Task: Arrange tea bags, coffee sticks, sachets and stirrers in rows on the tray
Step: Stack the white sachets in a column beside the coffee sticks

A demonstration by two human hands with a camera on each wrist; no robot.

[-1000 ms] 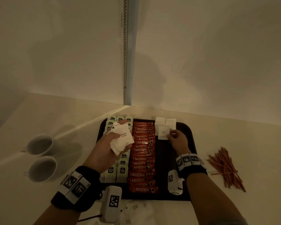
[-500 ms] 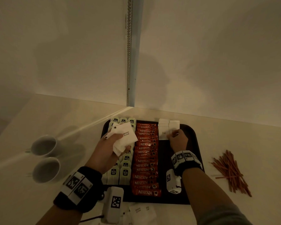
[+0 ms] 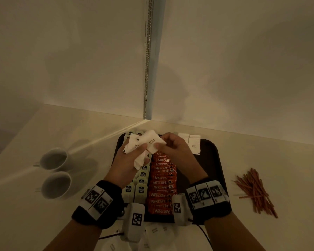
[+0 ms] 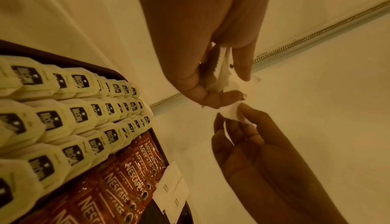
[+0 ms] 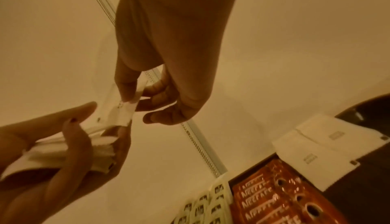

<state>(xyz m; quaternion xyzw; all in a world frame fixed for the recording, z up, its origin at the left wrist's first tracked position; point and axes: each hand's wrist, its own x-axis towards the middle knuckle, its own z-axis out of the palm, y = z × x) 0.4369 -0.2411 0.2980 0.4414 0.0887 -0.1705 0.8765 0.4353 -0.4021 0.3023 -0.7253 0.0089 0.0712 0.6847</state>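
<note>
**Both hands on the sugar sachets above the tray**

I see my left hand (image 3: pixel 129 160) gripping a fanned bunch of white paper sugar sachets (image 3: pixel 137 145) over the dark rectangular tray's (image 3: pixel 217 160) far left end. My right hand (image 3: pixel 172 147) meets it, thumb and fingertips pinching one sachet at the top of the bunch. On the tray lie pale green tea bags (image 3: pixel 140 185), red Nescafé coffee sticks (image 3: pixel 161 187) and two white sachets (image 3: pixel 192 144) at the far edge. Thin brown stirrers (image 3: pixel 255 191) sit piled on the counter, well right.

Head camera above, two wrist cameras close in

The head view looks down over the tray (image 3: pixel 218 160); both wrist views look up from just above it, sharing the pinched sugar sachets (image 4: pixel 232 115) (image 5: pixel 120 110).
</note>
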